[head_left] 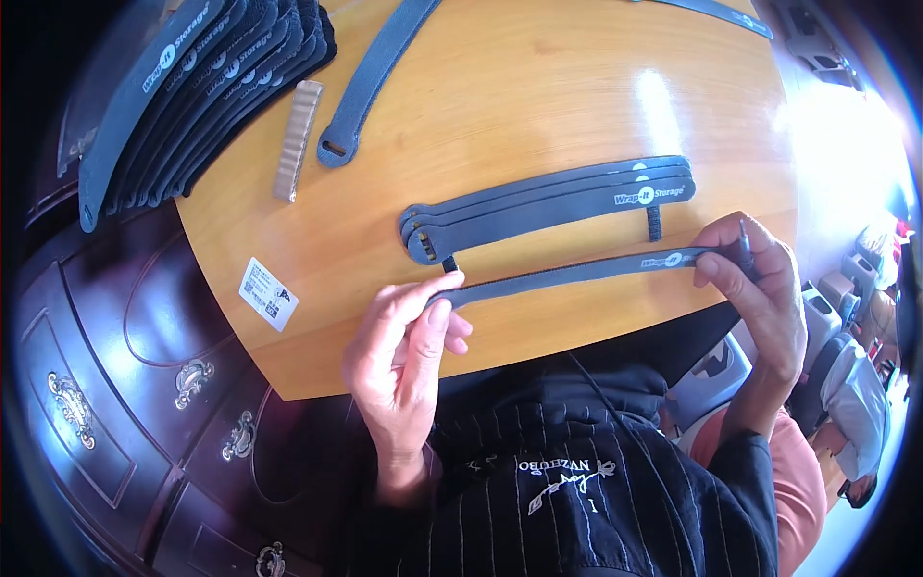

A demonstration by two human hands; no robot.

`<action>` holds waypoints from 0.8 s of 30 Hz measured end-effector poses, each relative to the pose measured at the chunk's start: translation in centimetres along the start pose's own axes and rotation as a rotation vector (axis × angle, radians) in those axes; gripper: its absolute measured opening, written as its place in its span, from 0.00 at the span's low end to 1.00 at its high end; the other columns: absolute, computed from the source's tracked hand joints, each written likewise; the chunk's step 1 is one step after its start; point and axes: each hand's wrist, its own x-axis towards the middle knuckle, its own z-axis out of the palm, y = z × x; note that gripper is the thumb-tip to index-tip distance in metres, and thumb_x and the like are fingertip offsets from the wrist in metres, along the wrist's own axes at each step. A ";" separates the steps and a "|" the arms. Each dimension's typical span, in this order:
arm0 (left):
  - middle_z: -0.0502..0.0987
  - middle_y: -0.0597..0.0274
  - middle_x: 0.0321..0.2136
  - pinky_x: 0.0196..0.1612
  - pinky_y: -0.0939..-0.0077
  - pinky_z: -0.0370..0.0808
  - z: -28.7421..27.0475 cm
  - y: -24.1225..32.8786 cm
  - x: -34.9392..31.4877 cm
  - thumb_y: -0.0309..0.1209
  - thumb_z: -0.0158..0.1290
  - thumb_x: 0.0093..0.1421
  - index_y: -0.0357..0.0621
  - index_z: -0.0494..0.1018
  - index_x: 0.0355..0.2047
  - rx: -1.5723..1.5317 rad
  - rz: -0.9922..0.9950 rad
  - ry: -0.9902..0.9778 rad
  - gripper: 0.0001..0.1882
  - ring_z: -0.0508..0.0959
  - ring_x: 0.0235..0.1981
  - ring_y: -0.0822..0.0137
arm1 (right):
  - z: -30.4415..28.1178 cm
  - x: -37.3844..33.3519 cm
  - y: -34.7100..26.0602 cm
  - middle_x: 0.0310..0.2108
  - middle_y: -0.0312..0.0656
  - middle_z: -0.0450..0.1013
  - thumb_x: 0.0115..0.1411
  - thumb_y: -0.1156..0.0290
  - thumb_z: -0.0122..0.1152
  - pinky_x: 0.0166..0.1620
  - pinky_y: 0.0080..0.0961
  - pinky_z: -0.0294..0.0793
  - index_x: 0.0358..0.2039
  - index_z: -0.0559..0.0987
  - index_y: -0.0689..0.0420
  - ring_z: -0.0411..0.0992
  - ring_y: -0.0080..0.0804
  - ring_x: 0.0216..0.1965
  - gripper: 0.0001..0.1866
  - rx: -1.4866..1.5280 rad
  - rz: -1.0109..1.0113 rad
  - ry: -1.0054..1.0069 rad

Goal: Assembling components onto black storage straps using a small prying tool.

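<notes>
A dark grey fabric strap [567,277] with white print is stretched between my two hands, above the near edge of the wooden board. My left hand [399,351] pinches its left end between thumb and fingers. Its right end is gripped by my right hand [764,288], where a dark pointed piece [744,245] sticks up among the fingers; I cannot tell whether it belongs to the strap. Just beyond, three overlapping grey straps [553,213] lie with their slotted ends at the left. Short black strips [655,223] poke out from under them.
The wooden board [538,106] bears a loose slotted strap [385,72], a brown ribbed strip [298,141] and a white label [269,293]. A thick pile of straps [221,82] lies at the far left; another strap [711,12] is at the far edge. Dark drawers [106,385] stand left.
</notes>
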 end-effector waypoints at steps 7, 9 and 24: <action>0.73 0.62 0.29 0.25 0.87 0.70 0.2 -0.2 0.8 0.16 0.55 0.58 0.32 0.76 0.41 0.180 0.122 0.223 0.10 0.73 0.23 0.78 | 0.2 0.4 -0.4 0.25 0.34 0.73 0.57 0.74 0.64 0.37 0.15 0.66 0.34 0.77 0.63 0.70 0.18 0.29 0.07 0.108 0.067 -0.002; 0.74 0.62 0.29 0.25 0.87 0.70 0.2 -0.2 0.8 0.16 0.55 0.58 0.32 0.76 0.41 0.187 0.097 0.244 0.10 0.73 0.23 0.78 | 0.1 0.8 -0.3 0.25 0.33 0.73 0.57 0.74 0.65 0.36 0.14 0.66 0.33 0.76 0.63 0.69 0.17 0.29 0.07 0.093 0.078 -0.003; 0.78 0.61 0.28 0.25 0.89 0.71 0.8 -0.7 1.2 0.15 0.57 0.55 0.32 0.76 0.40 0.250 0.117 0.285 0.11 0.74 0.24 0.79 | -0.2 1.0 0.1 0.26 0.35 0.75 0.58 0.74 0.64 0.41 0.17 0.67 0.33 0.77 0.63 0.71 0.20 0.31 0.06 -0.015 0.100 0.107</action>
